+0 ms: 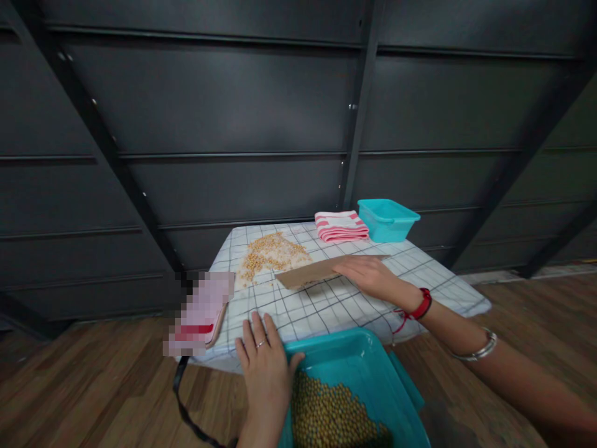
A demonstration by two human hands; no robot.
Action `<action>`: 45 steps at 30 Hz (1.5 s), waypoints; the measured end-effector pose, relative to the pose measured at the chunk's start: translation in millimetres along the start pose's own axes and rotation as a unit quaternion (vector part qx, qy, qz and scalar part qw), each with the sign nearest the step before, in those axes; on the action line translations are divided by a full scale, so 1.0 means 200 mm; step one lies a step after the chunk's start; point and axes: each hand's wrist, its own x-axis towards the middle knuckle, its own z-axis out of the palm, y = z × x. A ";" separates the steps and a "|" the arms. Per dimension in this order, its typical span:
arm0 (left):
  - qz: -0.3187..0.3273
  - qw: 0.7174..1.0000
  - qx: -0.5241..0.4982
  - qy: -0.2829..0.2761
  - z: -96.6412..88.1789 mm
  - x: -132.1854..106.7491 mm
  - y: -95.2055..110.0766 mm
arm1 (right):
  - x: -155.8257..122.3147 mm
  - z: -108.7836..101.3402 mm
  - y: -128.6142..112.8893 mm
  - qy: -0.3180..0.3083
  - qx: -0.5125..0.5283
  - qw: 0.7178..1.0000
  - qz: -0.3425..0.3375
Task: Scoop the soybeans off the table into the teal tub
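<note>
My left hand (263, 361) grips the left rim of a teal tray (373, 367) at the table's near edge, fingers on top and thumb inside. Many yellow beans (329, 417) fill the tray. My right hand (368, 274) lies on a brown cardboard strip (308, 274) that rests on the checked tablecloth (326, 305), fingers closed together over its right end. Just beyond the strip's left end lies a loose pile of beans (270, 252) on the cloth. A red bracelet and a silver bangle are on my right arm.
A folded red-and-white striped cloth (340, 225) and a small teal tub (387, 219) stand at the table's far right. A blurred pink object (200, 314) with a black strap sits at the near left corner. Dark metal wall behind, wooden floor around.
</note>
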 end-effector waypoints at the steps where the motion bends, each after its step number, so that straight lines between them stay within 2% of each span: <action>1: 0.000 1.000 -0.001 -0.003 0.00 0.00 0.00 | 0.00 -0.01 -0.01 0.003 0.001 1.000 -0.003; 8: 0.003 1.000 0.002 0.000 0.00 -0.01 0.00 | 0.05 -0.11 -0.01 0.050 -0.019 0.999 -0.013; 13: 0.003 1.000 0.005 0.002 0.01 -0.01 0.00 | 0.02 -0.11 0.00 0.035 -0.054 0.998 0.000; 18: 0.007 1.000 0.000 0.009 0.00 -0.01 0.00 | -0.01 -0.13 -0.04 0.011 -0.021 1.000 -0.010; 25: 0.003 1.000 -0.004 0.004 -0.01 -0.01 0.00 | 0.03 -0.19 -0.09 0.026 -0.007 1.000 -0.007; 28: 0.003 1.000 -0.007 -0.001 -0.01 -0.01 0.00 | 0.04 -0.17 -0.04 0.040 -0.023 0.999 -0.010; 34: 0.003 1.000 -0.012 0.017 0.01 -0.02 0.00 | 0.01 -0.04 0.08 0.039 -0.039 0.998 -0.008; 38: 0.006 1.000 0.001 0.018 0.01 -0.02 0.00 | 0.00 -0.02 0.05 0.020 -0.032 0.999 -0.010; 45: 0.010 1.000 0.004 0.006 0.00 -0.01 0.00 | 0.04 -0.11 -0.04 0.003 -0.012 1.000 -0.018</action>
